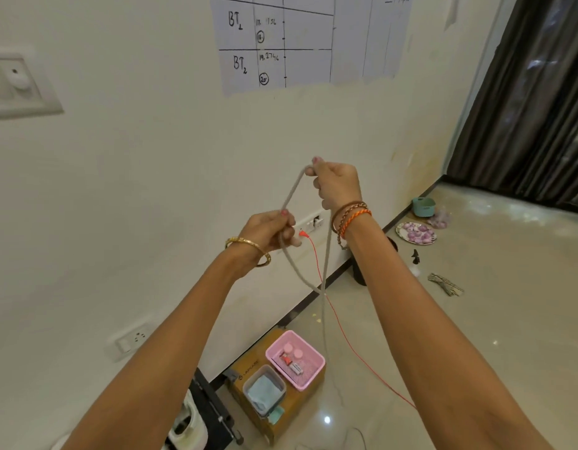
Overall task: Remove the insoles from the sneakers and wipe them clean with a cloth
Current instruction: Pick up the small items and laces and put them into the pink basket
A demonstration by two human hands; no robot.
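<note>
Both my arms are raised in front of a white wall. My left hand [271,233] grips a grey shoelace [292,193] low on its loop. My right hand [337,183] pinches the same shoelace higher up, at the top of the loop. The lace's two ends hang down between my forearms toward the floor. A white sneaker [190,423] shows partly at the bottom left, behind my left arm. A light blue cloth [263,393] lies folded in a clear tub on a cardboard box. No insole is visible.
A pink basket [310,378] with small bottles sits on the cardboard box [248,368] by the wall. A red cable [346,332] runs from a wall socket across the tiled floor. Farther right lie a plate of onions [415,233], a teal container [423,206], a patterned rag [445,284] and dark curtains [524,102].
</note>
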